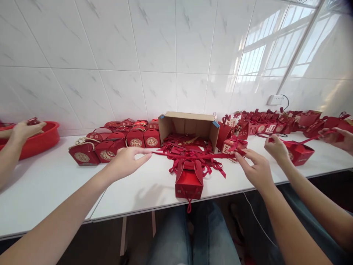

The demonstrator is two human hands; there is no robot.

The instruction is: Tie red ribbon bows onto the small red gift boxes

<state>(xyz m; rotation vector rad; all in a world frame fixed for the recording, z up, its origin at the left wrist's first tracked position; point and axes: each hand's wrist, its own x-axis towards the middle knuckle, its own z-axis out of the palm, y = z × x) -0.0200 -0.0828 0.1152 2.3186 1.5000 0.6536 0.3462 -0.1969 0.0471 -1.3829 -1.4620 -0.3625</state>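
Note:
A red ribbon (205, 156) is stretched level between my hands, passing just above and behind the top of a small red gift box (189, 186). My left hand (127, 162) pinches its left end between thumb and fingers. At the other end, my right hand (256, 167) grips it with the fingertips. The box stands upright near the table's front edge, with a red cord loop hanging from its front. Behind it, loose red ribbons (182, 147) spill out of an open cardboard box (187, 117).
Red gift boxes (107, 150) stand in rows at left, and more red bags (286, 119) at right. A red basin (51, 136) is at far left beside another person's hand (27, 130). At right, another person's hands (277, 147) hold ribbon at a box (300, 152).

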